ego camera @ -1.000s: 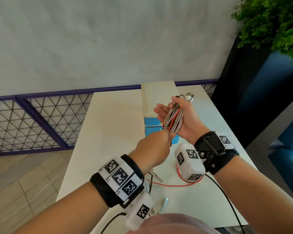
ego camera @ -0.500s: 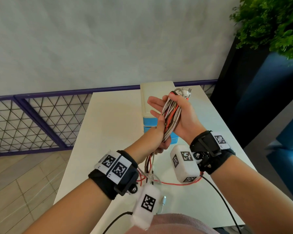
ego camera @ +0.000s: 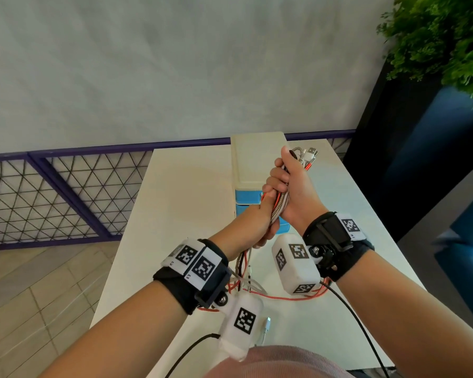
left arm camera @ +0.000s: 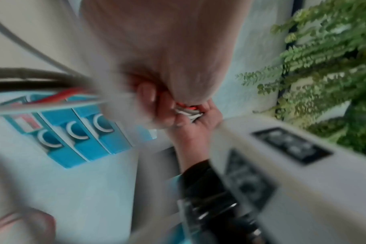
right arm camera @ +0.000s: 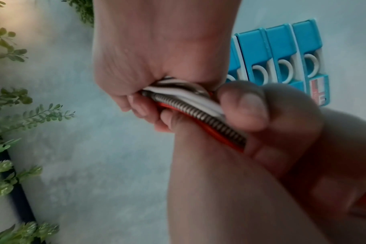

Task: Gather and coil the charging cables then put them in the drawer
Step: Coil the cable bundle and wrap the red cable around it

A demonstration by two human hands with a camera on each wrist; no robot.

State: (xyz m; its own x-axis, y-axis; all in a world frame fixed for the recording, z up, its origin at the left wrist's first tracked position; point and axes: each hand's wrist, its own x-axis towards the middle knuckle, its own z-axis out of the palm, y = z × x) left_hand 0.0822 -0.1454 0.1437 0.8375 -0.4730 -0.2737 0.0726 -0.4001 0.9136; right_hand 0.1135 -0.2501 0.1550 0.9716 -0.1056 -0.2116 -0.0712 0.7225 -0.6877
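A bundle of charging cables (ego camera: 278,210), red, white and spring-wrapped, stands upright above the table. My right hand (ego camera: 280,181) has its fingers curled round the bundle's upper half, and USB plugs (ego camera: 309,154) stick out above the thumb. My left hand (ego camera: 260,227) grips the bundle's lower end just beneath. Loose tails (ego camera: 284,297) trail down onto the table. The right wrist view shows the coil (right arm camera: 198,112) pinched between both hands. The left wrist view is blurred, with the coil's end (left arm camera: 188,112) in my fingers. The blue-fronted drawer unit (ego camera: 257,159) stands behind, drawers closed (right arm camera: 282,54).
The white table (ego camera: 180,203) has a purple mesh railing (ego camera: 66,192) along its far left and a tiled floor below. A dark planter with a green plant (ego camera: 443,45) stands at the right. A white plug end (ego camera: 267,323) lies near the table's front edge.
My right hand's fingers have curled round the bundle that lay across its open palm, and it has risen. The left hand has moved up to the bundle's lower end.
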